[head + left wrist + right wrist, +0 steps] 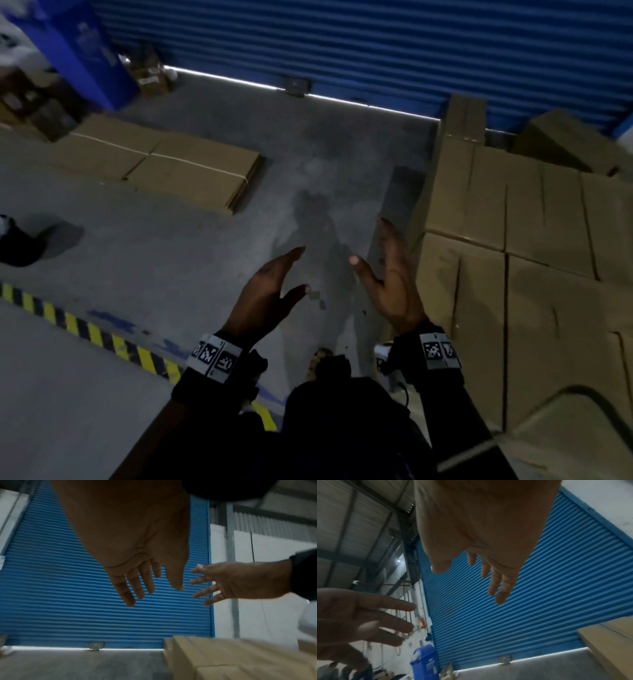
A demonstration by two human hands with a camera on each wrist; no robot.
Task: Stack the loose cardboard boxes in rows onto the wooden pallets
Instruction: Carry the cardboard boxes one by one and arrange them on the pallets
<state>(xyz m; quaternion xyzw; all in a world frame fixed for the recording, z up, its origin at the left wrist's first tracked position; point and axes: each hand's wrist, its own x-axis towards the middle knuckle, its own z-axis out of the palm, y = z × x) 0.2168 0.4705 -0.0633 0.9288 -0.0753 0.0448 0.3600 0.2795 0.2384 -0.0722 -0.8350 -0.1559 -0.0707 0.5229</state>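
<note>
Several brown cardboard boxes (534, 240) stand packed in rows at my right, reaching chest height; whatever they stand on is hidden. Both hands hover over the bare floor, palms facing each other, holding nothing. My left hand (274, 291) has straight fingers and its thumb spread. My right hand (390, 274) is also flat and sits just beside the stack's left edge, apart from it. The left wrist view shows the left hand (137, 577) with the right hand (223, 582) across from it. In the right wrist view the right hand (484, 568) is spread, the left hand (368, 622) blurred.
A bundle of flattened cartons (164, 161) lies on the grey floor (308, 147) at the left. A blue roller shutter (376, 44) closes the far side. A blue bin (78, 48) and small boxes (150, 75) stand far left. Yellow-black floor tape (89, 332) runs near my feet.
</note>
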